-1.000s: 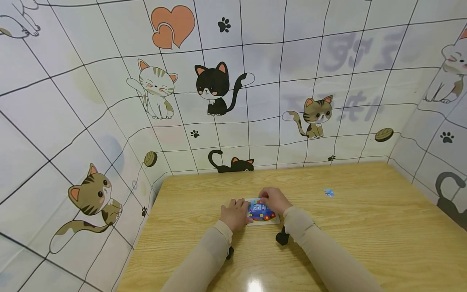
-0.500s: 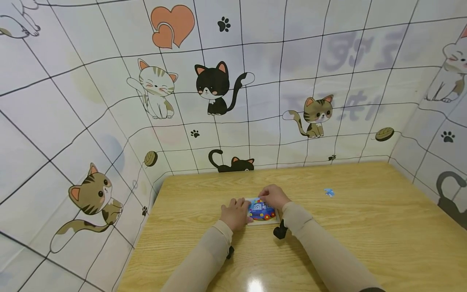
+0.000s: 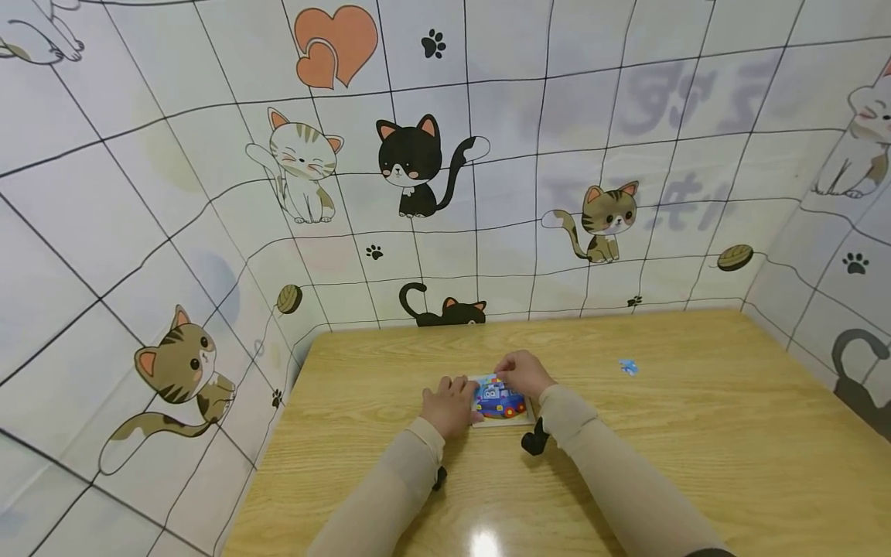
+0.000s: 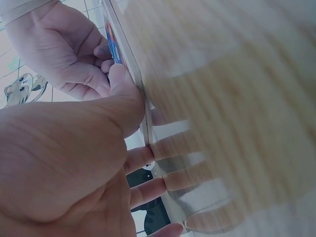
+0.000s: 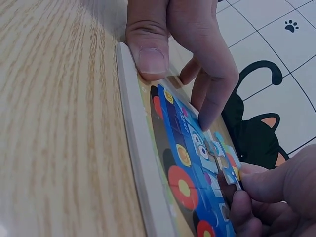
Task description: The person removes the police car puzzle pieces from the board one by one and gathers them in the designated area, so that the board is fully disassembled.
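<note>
Two hands at puzzle board (image 3: 503,404) on worktop (image 3: 682,433): left hand (image 3: 448,406) steadies its edge, fingers relaxed; right hand (image 3: 524,374) pinches a puzzle piece (image 5: 228,174).

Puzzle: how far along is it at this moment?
Most of the puzzle looks filled: the blue car picture reads nearly whole in the right wrist view. In hand: the right hand pinches a piece at the board's far edge, while the left hand steadies the board. Left: one loose piece on the table.
</note>
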Demonstrator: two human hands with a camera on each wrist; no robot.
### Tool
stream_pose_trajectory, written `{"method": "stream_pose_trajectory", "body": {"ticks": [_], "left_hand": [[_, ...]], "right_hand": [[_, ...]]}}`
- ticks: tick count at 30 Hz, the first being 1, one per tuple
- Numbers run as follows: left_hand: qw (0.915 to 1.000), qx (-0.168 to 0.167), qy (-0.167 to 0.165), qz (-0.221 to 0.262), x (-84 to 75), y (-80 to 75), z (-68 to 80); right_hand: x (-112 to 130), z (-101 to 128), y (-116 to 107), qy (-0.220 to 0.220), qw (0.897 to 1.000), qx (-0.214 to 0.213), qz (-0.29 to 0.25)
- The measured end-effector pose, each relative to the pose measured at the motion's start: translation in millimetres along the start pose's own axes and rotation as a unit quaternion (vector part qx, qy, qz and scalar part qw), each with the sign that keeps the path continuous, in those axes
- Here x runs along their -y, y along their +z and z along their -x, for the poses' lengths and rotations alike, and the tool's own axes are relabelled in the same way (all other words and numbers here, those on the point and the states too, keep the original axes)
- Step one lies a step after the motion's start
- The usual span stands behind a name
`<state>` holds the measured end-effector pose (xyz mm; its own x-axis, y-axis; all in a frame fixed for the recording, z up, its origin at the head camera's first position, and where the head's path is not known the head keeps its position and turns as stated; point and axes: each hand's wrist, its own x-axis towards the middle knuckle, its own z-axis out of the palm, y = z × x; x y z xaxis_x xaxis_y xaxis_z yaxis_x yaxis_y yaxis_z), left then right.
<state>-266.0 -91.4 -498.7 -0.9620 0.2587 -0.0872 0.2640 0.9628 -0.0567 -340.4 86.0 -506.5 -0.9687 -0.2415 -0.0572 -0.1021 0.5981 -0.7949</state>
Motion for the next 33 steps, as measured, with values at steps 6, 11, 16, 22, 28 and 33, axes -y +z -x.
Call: {"method": "stream_pose_trajectory", "body": {"ticks": [6,11,16,22,28,33], "left_hand": [[1.0000,0.002,0.000,-0.001,-0.6,0.8,-2.1],[1.0000,0.001,0.003,0.000,-0.4,1.4,-3.6],[1.0000,0.005,0.002,0.003,0.2,-0.6,-3.7],[0.9999,0.007,0.000,0.010,-0.8,-1.5,-3.7],[0.9999,0.012,-0.004,0.007,-2.1,-2.9,-0.1],[0.9999,0.011,-0.004,0.005,-3.1,-3.0,2.5]], "right_hand": [[-1,2,-2,0.007,0.999,0.008,-0.033],[1,3,-5,0.005,0.999,0.012,-0.046],[-1,3,-10,0.006,0.998,0.012,-0.069],[-4,4,-15,0.008,0.996,0.007,-0.085],[-7,7,-20,0.007,0.997,-0.006,-0.072],[-10,11,-26,0.010,0.998,-0.026,-0.064]]}}
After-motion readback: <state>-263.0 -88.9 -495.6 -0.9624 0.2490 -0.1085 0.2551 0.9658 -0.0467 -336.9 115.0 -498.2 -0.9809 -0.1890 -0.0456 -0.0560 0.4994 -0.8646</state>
